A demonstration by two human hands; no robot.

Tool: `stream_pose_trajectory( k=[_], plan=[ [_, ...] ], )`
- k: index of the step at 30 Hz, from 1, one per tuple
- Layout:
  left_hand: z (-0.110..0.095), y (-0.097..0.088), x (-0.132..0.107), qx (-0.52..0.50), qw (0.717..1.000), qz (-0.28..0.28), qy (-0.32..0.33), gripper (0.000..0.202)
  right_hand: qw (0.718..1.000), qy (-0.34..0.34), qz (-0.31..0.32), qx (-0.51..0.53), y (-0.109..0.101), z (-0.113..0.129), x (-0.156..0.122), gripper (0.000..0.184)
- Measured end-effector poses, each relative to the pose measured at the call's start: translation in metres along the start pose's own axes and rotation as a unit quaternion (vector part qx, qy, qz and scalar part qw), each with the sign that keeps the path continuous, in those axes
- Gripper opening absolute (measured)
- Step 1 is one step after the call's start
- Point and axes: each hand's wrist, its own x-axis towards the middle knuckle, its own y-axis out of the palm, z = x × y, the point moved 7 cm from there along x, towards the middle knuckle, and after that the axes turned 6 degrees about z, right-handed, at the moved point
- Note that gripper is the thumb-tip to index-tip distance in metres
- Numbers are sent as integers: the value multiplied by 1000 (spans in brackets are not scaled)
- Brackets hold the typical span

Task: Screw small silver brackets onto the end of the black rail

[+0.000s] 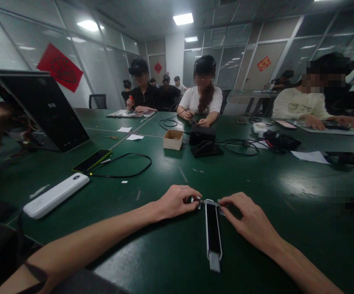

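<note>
Pinching a long, narrow black-and-silver metal strip (213, 230) at its far end, left hand (177, 202) and right hand (244, 216) hold it on the glossy dark-green counter (256, 173).

No text can be read. Red sheet (60, 67) on glass wall, 10 o'clock: dark characters, too blurred. Door diamond (158, 67), 12 o'clock, and right diamond (264, 63), 1 o'clock: marks illegible. Laptop (45, 110), 9 o'clock: small lid logo, unclear. Power bank (56, 195), 8 o'clock: blue mark, too small. Strip (213, 228), 6 o'clock: no legible print.
</note>
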Motion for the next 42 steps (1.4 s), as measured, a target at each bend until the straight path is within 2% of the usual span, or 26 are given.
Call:
stream_pose_trajectory(
  k=[5, 21, 33, 42],
  plan=[
    [-3, 2, 1, 22, 1000, 20, -2, 15, 1000, 2, 11, 17, 3, -5, 0, 18],
    [-3, 2, 0, 28, 1000, 8, -2, 12, 999, 3, 4, 33, -4, 1, 2, 16],
    [-5, 1, 1, 43, 998, 30, -19, 10, 999, -10, 19, 37, 0, 0, 2, 17],
    [-6, 1, 0, 27, 999, 35, -5, 12, 999, -2, 26, 36, 0, 0, 2, 18]
  ],
)
